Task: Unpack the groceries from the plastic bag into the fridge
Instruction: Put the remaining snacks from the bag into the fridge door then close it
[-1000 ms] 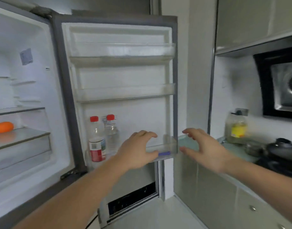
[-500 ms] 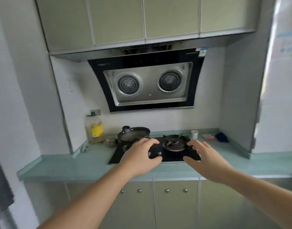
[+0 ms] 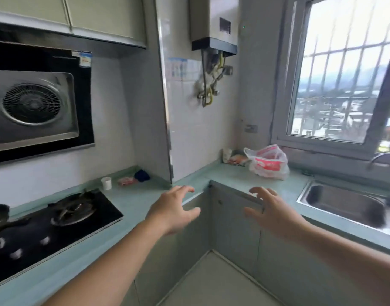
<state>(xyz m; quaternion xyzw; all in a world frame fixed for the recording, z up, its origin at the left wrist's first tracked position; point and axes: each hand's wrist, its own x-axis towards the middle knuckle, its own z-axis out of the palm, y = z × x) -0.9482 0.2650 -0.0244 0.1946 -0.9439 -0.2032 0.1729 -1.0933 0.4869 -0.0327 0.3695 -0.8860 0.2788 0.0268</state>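
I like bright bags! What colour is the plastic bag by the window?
White with red print, on the plastic bag, head view.

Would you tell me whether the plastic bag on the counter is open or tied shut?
Open: the plastic bag slumps on the counter with its handles loose and apart.

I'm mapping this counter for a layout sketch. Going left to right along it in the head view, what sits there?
Gas stove → white cup → dark blue cloth → plastic bag → sink.

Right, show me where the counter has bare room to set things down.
Bare teal countertop runs between the red-and-white plastic bag and the corner edge. More lies between the black glass hob and the left hand. Crowded: the back corner beside the bag, and around the small white cup.
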